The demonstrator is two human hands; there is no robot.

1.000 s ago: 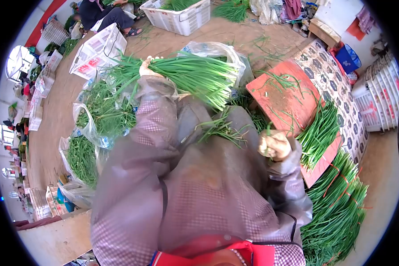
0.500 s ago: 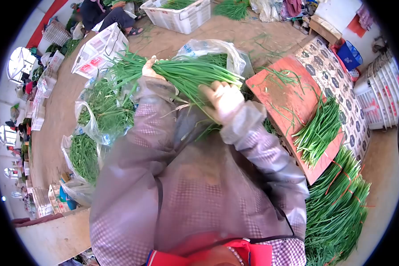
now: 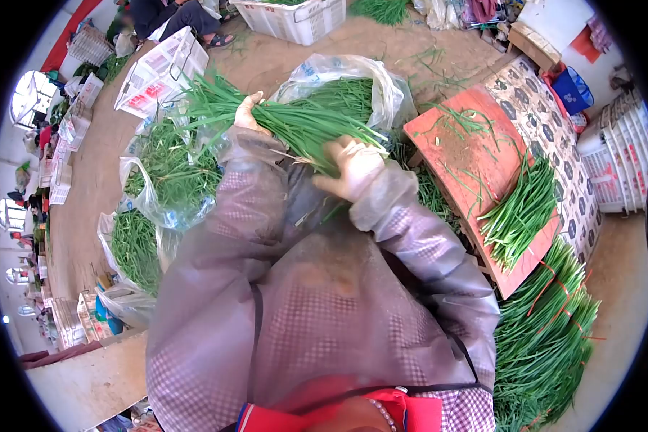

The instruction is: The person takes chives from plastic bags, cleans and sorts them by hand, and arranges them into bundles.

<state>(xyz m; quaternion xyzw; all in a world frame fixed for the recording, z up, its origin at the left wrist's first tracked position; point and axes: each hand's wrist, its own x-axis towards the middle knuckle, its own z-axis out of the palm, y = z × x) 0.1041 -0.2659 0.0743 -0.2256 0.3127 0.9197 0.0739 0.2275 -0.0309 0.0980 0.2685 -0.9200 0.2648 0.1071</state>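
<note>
A bunch of long green stalks [image 3: 306, 129] lies across both my hands, leafy ends to the left and pale ends to the right. My left hand [image 3: 249, 114] is wrapped round the bunch near its leafy part. My right hand [image 3: 353, 165] is at the pale ends, blurred by motion; its thumb is apart from the fingers, and whether it grips any stalks is unclear. Just behind the bunch is a clear plastic bag [image 3: 392, 90] with more greens. On the red board [image 3: 457, 144] to the right rests a pile of trimmed stalks [image 3: 518, 216].
Tied bundles [image 3: 547, 338] lie below the board. Bags of loose greens [image 3: 173, 169] stand at the left, near a white crate [image 3: 162, 72]. Another crate [image 3: 295, 21] is at the back. A person [image 3: 187, 18] sits at the upper left. Stacked crates [image 3: 615, 155] stand far right.
My right hand has moved slightly left and down along the pale ends. My left hand still holds the bunch. The whole view has shifted slightly.
</note>
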